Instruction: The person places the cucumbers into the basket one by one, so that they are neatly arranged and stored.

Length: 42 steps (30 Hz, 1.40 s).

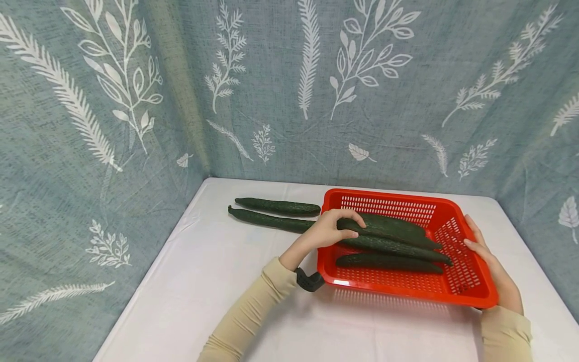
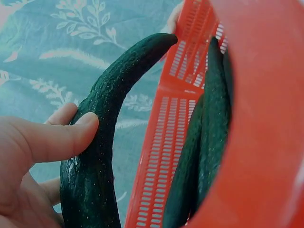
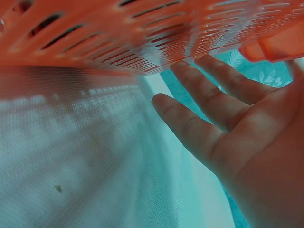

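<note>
My left hand [image 1: 334, 229] reaches over the left end of a red plastic basket [image 1: 384, 286]. It grips a dark green cucumber [image 2: 102, 118] between thumb and fingers; this cucumber bends near its far end. Several more cucumbers [image 1: 389, 263] lie lengthwise in the basket. At the basket's right end, my right hand [image 1: 495, 266] holds the rim, thumb on top. Its fingers [image 3: 190, 126] reach along the outside of the slotted wall, beneath the rim. The basket's right end stands above the white cloth in the right wrist view.
Two cucumbers lie on the white table [image 1: 203, 281] left of the basket: a shorter one [image 1: 278, 206] behind and a longer one [image 1: 267, 220] in front, partly hidden by my left hand. A patterned blue-green curtain [image 1: 280, 100] stands behind the table and along both sides.
</note>
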Tool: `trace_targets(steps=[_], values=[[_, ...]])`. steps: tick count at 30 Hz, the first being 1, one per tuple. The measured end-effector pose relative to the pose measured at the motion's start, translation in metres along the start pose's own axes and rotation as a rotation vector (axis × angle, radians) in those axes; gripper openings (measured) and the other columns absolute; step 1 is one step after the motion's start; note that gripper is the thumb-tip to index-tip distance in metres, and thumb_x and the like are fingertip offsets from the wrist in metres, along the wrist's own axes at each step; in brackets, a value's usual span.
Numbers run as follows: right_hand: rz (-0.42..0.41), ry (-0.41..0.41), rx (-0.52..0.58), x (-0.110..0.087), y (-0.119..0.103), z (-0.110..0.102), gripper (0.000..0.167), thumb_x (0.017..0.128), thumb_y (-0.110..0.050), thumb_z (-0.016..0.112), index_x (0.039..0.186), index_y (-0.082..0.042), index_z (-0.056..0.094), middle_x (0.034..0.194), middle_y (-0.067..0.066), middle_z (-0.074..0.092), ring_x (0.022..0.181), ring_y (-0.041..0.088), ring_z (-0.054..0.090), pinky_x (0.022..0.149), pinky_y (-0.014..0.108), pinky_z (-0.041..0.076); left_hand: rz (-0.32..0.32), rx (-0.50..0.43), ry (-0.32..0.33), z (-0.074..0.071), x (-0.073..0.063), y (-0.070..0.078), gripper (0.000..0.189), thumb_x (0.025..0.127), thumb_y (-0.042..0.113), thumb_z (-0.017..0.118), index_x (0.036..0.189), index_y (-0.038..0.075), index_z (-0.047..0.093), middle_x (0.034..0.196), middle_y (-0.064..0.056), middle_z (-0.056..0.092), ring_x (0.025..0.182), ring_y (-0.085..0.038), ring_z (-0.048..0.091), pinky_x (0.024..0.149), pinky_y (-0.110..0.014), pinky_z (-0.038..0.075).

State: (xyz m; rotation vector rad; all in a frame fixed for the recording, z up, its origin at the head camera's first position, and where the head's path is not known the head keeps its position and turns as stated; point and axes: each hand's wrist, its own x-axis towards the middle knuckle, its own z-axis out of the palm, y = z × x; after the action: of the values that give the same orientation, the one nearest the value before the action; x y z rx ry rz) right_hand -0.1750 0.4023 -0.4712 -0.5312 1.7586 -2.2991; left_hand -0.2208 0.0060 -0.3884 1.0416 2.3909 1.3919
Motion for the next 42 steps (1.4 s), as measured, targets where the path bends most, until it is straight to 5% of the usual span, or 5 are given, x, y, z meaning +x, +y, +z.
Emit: trace_targets(steps=[10,17,25,42], values=[[-0.006,0.004,-0.026,-0.001,0.000,-0.002,0.060,0.100,-0.006,0.016,0.148,-0.038,0.000,0.131,-0.023,0.033,0.110,-0.004,0.049,0.082,0.018,0.048,0.002,0.035,0.010,0.015,-0.003,0.008,0.019,0.084,0.010,0.068,0.100,0.020,0.068,0.108,0.008,0.064,0.108,-0.007,0.054,0.089,-0.023,0.044],[-0.021,0.003,-0.024,-0.001,0.001,-0.001,0.060,0.100,-0.005,0.015,0.148,-0.039,0.002,0.131,-0.023,0.032,0.111,-0.005,0.048,0.083,0.016,0.047,-0.003,0.020,-0.030,0.027,-0.006,0.014,0.019,0.085,0.011,0.067,0.101,0.021,0.067,0.111,0.007,0.063,0.086,-0.008,0.051,0.075,-0.019,0.041],[-0.003,-0.004,0.028,0.000,0.001,-0.002,0.061,0.100,-0.005,0.015,0.148,-0.040,0.002,0.131,-0.021,0.038,0.110,-0.001,0.052,0.083,0.021,0.050,-0.027,-0.018,-0.058,0.039,-0.009,0.010,0.018,0.084,0.011,0.068,0.100,0.019,0.068,0.110,0.006,0.064,0.110,-0.008,0.054,0.092,-0.022,0.044],[0.014,-0.003,0.004,0.001,0.000,-0.003,0.060,0.100,-0.007,0.016,0.148,-0.040,0.000,0.131,-0.021,0.037,0.109,-0.001,0.052,0.082,0.022,0.050,-0.058,-0.010,-0.100,0.057,-0.014,-0.001,0.019,0.083,0.011,0.070,0.099,0.020,0.069,0.108,0.009,0.064,0.109,-0.004,0.054,0.093,-0.020,0.043]])
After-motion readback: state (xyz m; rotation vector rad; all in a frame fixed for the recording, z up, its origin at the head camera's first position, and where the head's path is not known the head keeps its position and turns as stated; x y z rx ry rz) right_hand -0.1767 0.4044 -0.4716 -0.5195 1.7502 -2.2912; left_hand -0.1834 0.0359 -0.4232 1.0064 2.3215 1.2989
